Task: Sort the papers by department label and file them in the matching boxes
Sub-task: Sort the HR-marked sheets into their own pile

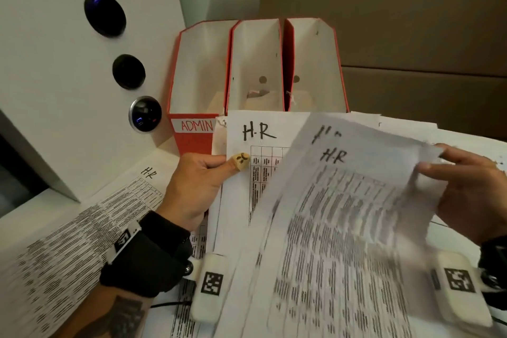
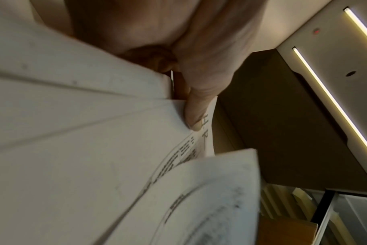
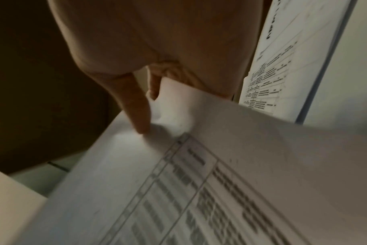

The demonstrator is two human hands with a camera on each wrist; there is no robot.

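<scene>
Three red file boxes stand at the back; the left one (image 1: 192, 129) reads ADMIN, and papers hide the fronts of the middle box (image 1: 255, 68) and the right box (image 1: 312, 63). My left hand (image 1: 197, 186) pinches a stack of sheets headed H.R (image 1: 247, 173) by its left edge, thumb (image 2: 196, 116) on top. My right hand (image 1: 472, 195) pinches the right edge of a blurred sheet headed H.R (image 1: 343, 214), lifted over the stack; its fingers (image 3: 136, 107) press the paper (image 3: 220, 165). Another H.R sheet (image 1: 82, 228) lies flat at the left.
A white wall panel (image 1: 68, 63) with three round dark fittings rises at the left. Brown cardboard (image 1: 411, 22) fills the back right. More printed sheets (image 1: 452, 134) lie at the right behind my right hand. A dark cable (image 1: 164, 304) runs under my left wrist.
</scene>
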